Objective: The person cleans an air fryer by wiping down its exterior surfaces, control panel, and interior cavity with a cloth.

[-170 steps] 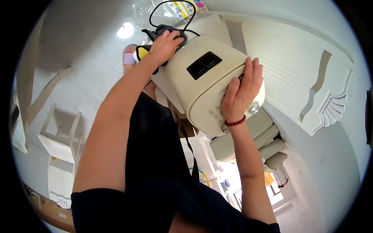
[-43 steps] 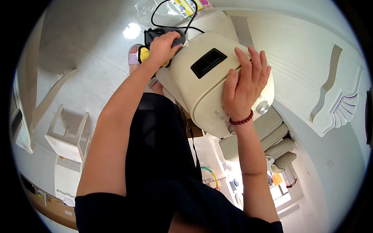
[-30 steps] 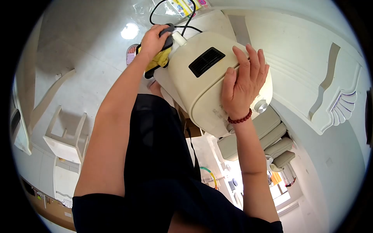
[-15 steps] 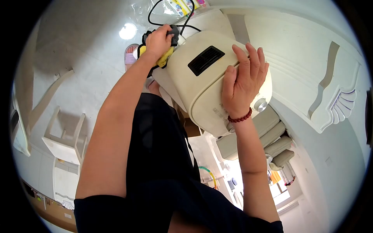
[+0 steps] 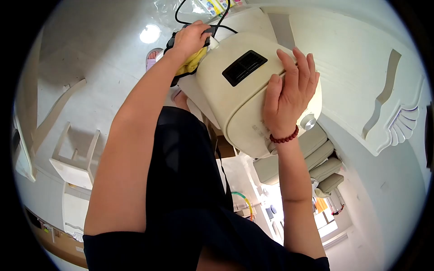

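A cream air fryer (image 5: 244,101) with a black vent and round silver knobs stands tilted in my view. My left hand (image 5: 192,39) is closed on a yellow and dark grey cloth (image 5: 192,63) at the air fryer's back edge, beside a small white fitting. Fingers spread, my right hand (image 5: 289,97) rests on the air fryer's top near the knobs, with nothing gripped. Part of the cloth is hidden under my left hand.
A black power cord (image 5: 222,22) loops behind the air fryer, near colourful plastic packaging (image 5: 212,7). White furniture with a scalloped shell carving (image 5: 400,124) stands to the right. A white stool (image 5: 74,169) is at the left, a grey sofa (image 5: 312,156) at lower right.
My left hand and the cloth have shifted slightly up and right along the air fryer's back edge. The right hand stays on the top, and the whole view has shifted slightly.
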`<state>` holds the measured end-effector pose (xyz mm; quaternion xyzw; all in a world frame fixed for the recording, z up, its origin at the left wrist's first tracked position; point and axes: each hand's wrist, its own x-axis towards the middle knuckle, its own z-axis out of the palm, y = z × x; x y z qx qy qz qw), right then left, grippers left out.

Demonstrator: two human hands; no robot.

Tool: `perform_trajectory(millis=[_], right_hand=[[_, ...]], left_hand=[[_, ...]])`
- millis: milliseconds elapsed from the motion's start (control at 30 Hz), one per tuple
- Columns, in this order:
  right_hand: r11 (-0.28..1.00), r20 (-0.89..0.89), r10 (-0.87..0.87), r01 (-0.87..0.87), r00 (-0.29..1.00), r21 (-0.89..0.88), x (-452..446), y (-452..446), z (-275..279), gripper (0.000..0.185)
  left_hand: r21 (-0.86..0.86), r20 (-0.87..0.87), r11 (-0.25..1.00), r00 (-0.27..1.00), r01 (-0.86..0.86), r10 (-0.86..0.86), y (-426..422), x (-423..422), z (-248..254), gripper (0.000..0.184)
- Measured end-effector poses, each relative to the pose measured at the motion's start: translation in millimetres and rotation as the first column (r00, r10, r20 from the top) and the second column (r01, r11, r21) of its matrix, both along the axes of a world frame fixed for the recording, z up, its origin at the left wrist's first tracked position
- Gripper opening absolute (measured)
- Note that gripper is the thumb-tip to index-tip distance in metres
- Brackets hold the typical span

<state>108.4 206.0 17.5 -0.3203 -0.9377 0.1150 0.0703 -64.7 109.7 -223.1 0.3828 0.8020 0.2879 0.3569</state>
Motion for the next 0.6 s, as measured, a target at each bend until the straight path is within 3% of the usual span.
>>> perform_trajectory(millis=[133, 167, 267, 333, 400, 467, 533, 600], right_hand=[[1.0, -0.009, -0.004, 0.004, 1.0, 0.005, 2.2, -1.0, 1.5, 0.039], [1.0, -0.008, -0.005, 0.005, 1.0, 0.004, 1.7, -1.2, 1.4, 0.039], [1.0, -0.001, -0.024, 0.024, 1.0, -0.003, 0.9, -1.9, 2.8, 0.039], [1.0, -0.012, -0.024, 0.023, 1.0, -0.009, -0.7, -2.3, 2.5, 0.039], [1.0, -0.004, -0.023, 0.023, 1.0, -0.012, 1.6, -3.5, 2.6, 0.039], [1.0, -0.004, -0.015, 0.015, 1.0, -0.009, 0.9, -1.2, 1.6, 0.039], [1.0, 0.006, -0.007, 0.007, 1.0, 0.004, 2.9, -2.0, 2.1, 0.039], [1.0, 0.001, -0.002, 0.002, 1.0, 0.005, 2.2, -2.0, 0.8, 0.039]], left_hand=[[0.07, 0.026, 0.904, 0.907, -0.421, 0.42, -1.3, -1.2, -24.0, 0.024], [0.032, 0.129, 0.849, 0.845, -0.527, 0.519, -6.3, -5.7, -23.6, 0.025], [0.171, 0.132, 0.866, 0.882, -0.469, 0.452, -24.0, 0.3, -6.3, 0.027], [0.311, 0.121, 0.929, 0.978, -0.199, 0.169, -28.3, 24.4, 1.9, 0.032], [0.244, 0.035, 0.967, 0.996, 0.068, -0.079, -27.4, 40.8, 4.3, 0.034], [0.123, -0.179, 0.95, 0.948, 0.288, -0.264, -19.7, 26.2, 4.8, 0.04], [0.072, -0.33, 0.919, 0.879, 0.387, -0.345, -21.1, 16.4, 7.0, 0.041], [0.084, -0.373, 0.962, 0.903, 0.26, -0.212, -28.5, 6.7, -1.0, 0.042]])
